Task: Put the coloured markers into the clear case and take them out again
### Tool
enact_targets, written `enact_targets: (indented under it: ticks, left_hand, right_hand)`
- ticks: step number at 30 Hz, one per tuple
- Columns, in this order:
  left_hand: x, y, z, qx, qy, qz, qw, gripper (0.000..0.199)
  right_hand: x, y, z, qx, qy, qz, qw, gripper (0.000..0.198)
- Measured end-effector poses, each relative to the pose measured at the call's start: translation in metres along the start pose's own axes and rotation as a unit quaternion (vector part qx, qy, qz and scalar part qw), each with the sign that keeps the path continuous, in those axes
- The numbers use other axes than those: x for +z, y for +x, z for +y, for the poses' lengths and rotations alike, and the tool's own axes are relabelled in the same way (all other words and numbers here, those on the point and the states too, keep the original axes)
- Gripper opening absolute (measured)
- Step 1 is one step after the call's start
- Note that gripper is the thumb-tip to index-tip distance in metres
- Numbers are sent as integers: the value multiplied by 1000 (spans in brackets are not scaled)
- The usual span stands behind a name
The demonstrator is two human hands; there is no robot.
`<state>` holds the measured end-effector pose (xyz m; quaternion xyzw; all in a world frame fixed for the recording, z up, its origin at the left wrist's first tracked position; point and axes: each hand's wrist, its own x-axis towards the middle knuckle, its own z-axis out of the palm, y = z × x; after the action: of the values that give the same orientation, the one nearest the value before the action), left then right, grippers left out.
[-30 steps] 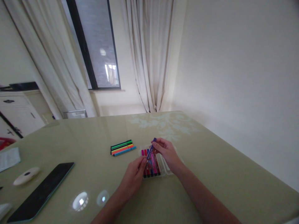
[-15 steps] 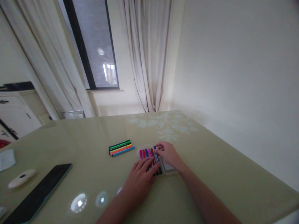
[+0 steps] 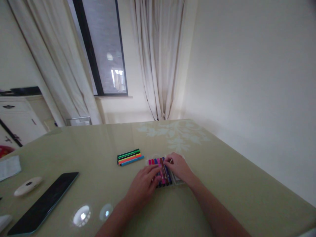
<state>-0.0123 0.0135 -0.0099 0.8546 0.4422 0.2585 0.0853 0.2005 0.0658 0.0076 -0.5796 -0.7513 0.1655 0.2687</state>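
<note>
A clear plastic case (image 3: 179, 182) lies opened flat on the table, holding a row of markers (image 3: 162, 169) in pink, red, blue, purple and brown. My left hand (image 3: 144, 181) rests over the left part of that row, fingers stretched out and touching the markers. At the row's right end is a dark blue marker (image 3: 169, 174), lying in the case beside the brown ones. Thumb and fingertips of my right hand (image 3: 178, 165) are pinched at its upper end; the exact contact is partly hidden. Left of the case lies a bunch of loose markers (image 3: 130, 157) in green, yellow, orange and blue.
A black tablet-like slab (image 3: 45, 202) lies at the front left, with a white oval object (image 3: 28, 186) beside it and a folded paper (image 3: 10, 168) farther left. The glossy table (image 3: 222, 194) runs along a white wall on the right.
The dark blue marker, raised and slanted before, now lies down in line with the others. My left hand has slid a little left off the row's right part. The view has shifted slightly.
</note>
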Motion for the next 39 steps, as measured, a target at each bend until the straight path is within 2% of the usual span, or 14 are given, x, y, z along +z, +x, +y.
enact_targets:
  ticks: [2,4,8,12,14,16,19,23,27,29,31,35,39]
  left_hand:
    - [-12,0,-23,-81,36,73,993,38]
    - [-22,-2,-45,-170,124,111,971,35]
    - [-33,-9,-66,-242,231,54,941,25]
    - [-33,-12,-68,-255,227,43,939,21]
    - [-31,-11,-70,-256,163,64,951,19]
    - [-28,-8,-69,-255,46,106,960,21]
    - [-21,-1,-55,-232,-98,144,957,29]
    - [-10,7,-16,-173,-254,128,943,32]
    - [-5,7,12,-156,-328,114,925,31]
    - [-3,5,16,-148,-322,107,929,32]
    - [2,2,16,-131,-279,94,947,33]
    - [11,-5,14,-67,-95,41,992,34]
    - [9,-10,10,-27,45,4,999,51]
  right_hand:
    - [-1,0,0,-16,2,-10,1000,12]
    - [-1,0,0,-29,0,-19,999,13]
    - [-2,1,1,-34,-3,-20,999,14]
    - [-2,2,1,-39,7,-12,999,14]
    - [-2,2,-2,-39,18,-1,999,14]
    - [0,0,-7,-37,43,10,998,17]
    - [4,-2,-17,-40,145,6,989,24]
    - [11,-4,-30,-49,353,-37,934,24]
    - [14,-5,-36,-6,470,-38,882,26]
    - [14,-4,-37,25,513,-36,857,30]
    - [13,-3,-35,46,536,-30,842,33]
    - [8,4,-24,73,528,10,846,38]
    - [2,9,-6,83,510,9,856,44]
